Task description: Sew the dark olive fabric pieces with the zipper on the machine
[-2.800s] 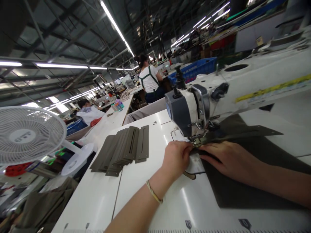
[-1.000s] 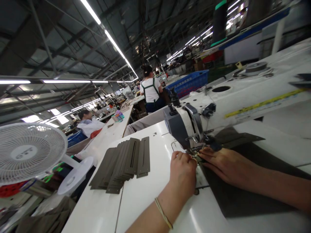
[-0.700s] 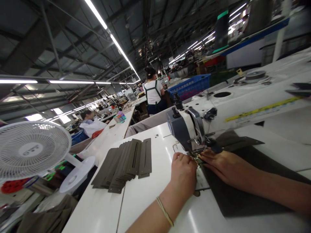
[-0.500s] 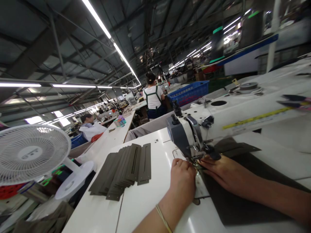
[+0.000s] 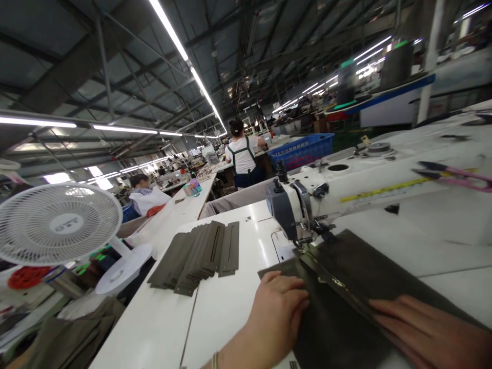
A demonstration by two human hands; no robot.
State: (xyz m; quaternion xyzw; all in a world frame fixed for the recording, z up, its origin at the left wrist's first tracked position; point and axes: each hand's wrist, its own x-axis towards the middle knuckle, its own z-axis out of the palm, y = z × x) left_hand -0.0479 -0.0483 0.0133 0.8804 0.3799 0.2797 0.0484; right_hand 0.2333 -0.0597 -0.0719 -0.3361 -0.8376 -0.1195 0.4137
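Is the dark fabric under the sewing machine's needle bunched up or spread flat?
Spread flat: the dark fabric lies smooth on the table, pressed by the left hand and right hand.

Fabric panel point(image 5: 357, 271): dark olive woven cloth, matt. Worktop point(image 5: 230, 307): smooth white laminate, glossy, reflecting the ceiling lights. Sewing machine point(image 5: 369, 189): white painted metal body, semi-gloss, with a grey matt faceplate. Stacked strips point(image 5: 200, 251) left of the sewing machine: matt olive cloth. Fan point(image 5: 57, 225): white plastic grille.

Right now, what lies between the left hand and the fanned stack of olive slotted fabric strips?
Head view: only bare white tabletop lies between left hand and slotted strips.
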